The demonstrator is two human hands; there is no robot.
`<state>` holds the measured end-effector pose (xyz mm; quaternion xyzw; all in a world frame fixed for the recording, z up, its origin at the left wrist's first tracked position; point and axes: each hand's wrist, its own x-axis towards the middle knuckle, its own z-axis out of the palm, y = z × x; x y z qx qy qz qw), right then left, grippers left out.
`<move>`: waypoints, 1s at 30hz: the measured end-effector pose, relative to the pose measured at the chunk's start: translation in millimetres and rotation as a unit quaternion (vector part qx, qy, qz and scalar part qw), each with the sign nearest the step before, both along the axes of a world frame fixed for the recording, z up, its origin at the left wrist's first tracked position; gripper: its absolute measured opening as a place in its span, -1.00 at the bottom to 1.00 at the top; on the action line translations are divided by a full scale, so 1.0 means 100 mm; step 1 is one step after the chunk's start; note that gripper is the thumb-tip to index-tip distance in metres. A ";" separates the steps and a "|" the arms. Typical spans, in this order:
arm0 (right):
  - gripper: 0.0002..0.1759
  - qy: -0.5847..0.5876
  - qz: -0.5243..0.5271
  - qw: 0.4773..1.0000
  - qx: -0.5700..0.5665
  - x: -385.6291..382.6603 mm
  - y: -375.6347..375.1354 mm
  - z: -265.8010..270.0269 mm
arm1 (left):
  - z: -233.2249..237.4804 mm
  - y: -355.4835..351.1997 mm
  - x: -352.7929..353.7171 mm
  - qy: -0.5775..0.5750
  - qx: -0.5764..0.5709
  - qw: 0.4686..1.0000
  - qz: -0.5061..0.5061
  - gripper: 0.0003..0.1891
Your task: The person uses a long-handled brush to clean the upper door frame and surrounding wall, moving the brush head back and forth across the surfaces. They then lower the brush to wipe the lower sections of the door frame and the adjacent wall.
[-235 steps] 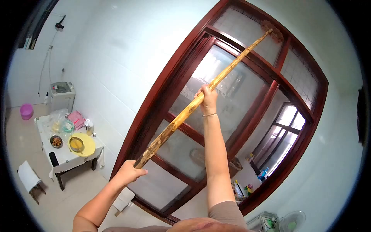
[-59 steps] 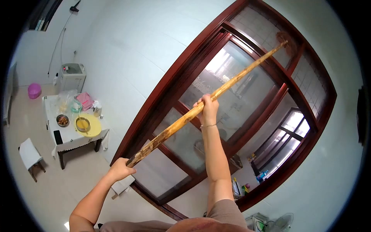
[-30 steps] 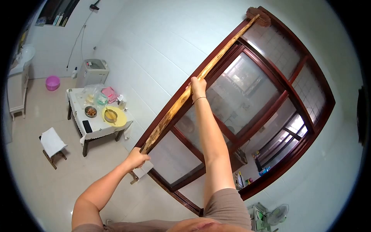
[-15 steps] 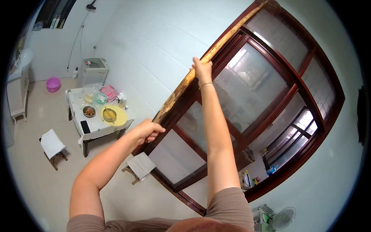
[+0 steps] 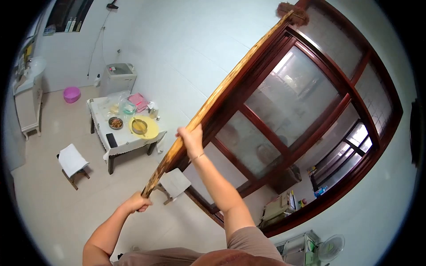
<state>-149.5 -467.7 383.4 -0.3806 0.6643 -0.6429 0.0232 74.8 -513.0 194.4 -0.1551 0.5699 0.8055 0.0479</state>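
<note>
A long-handled broom (image 5: pixel 230 84) with a rough, yellow-brown wooden pole slants up from lower left to upper right. Its brown, fibrous head (image 5: pixel 298 14) lies against the upper corner of the dark red door frame (image 5: pixel 262 66). Low on the pole, my left hand (image 5: pixel 136 203) is closed round the bottom end. Farther up, my right hand (image 5: pixel 191 138) grips the shaft with the arm stretched out. Behind the pole is the glazed sliding door (image 5: pixel 288 93), its frosted panes set in red wood.
To the left stands a table (image 5: pixel 128 148) with a white cloth, bearing a yellow tray (image 5: pixel 151 128), a bowl of food (image 5: pixel 116 123) and a phone (image 5: pixel 111 140). Two stools (image 5: pixel 73 160) (image 5: pixel 175 182) stand near it. A fan (image 5: pixel 331 247) is at the lower right.
Both hands have moved down and left with the broom, drawing the pole lower. The brown head now shows at the frame's corner. The view has shifted slightly.
</note>
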 end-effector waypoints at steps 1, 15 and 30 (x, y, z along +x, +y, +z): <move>-0.56 -0.049 0.044 0.998 -0.018 0.29 0.04 -0.11 | -0.13 0.04 0.31 -0.023 -0.016 1.000 -0.002 -0.76; -0.39 -0.273 0.086 0.957 0.053 2.65 0.27 -1.88 | -1.29 0.40 3.16 -0.197 -0.042 0.978 0.057 -0.80; -0.56 -0.501 0.124 0.849 0.117 3.85 0.57 -2.62 | -2.49 0.80 4.84 -0.285 -0.188 0.928 0.148 -0.51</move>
